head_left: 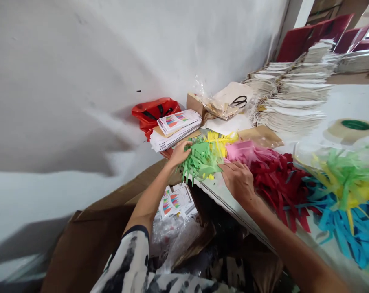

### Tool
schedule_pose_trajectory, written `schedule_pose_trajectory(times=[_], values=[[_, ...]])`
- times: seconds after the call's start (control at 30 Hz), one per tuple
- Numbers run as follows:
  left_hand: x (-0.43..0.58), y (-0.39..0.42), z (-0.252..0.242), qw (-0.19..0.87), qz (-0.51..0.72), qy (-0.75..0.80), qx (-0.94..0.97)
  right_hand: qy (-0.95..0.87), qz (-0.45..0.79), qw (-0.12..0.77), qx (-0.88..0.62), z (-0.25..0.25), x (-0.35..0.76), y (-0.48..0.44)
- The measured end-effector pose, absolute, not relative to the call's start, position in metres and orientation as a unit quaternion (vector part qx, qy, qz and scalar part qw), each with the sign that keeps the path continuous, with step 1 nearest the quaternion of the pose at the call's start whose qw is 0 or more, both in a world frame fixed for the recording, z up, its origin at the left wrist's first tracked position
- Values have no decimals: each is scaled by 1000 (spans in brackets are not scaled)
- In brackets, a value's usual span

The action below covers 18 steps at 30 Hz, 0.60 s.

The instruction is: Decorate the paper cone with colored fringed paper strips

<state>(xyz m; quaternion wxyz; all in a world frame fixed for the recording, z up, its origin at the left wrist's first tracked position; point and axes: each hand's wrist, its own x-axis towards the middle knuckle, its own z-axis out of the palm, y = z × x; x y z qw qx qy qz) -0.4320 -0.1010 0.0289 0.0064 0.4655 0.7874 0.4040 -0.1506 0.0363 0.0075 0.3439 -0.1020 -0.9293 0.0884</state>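
Both my hands are at a bunch of green fringed paper (201,158) near the table's edge. My left hand (181,153) grips its left side with the fingers curled over it. On the other side my right hand (238,179) pinches the bunch's lower right corner. Yellow fringed paper (221,140) lies behind and partly under the green. Beside my right hand are pink fringed paper (245,152) and dark red fringed paper (279,183), with blue fringed paper (352,228) further right.
Printed cards (180,124) are stacked by a red plastic bag (155,112) at the wall. Scissors (239,101) rest on wrapping. Tall paper stacks (294,106) and a tape roll (352,129) stand on the right. Below, a cardboard box (111,203) holds cards and clear plastic.
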Motion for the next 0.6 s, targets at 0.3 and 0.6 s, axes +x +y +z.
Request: schedule_pose_trajectory(times=[0.3,0.6], values=[[-454,-81,27,122,428,753,484,-917,-22,395,-48,21,-142,33],[-449,-83,56,70,543,714,437,-914,-36,402,-44,29,-130,18]])
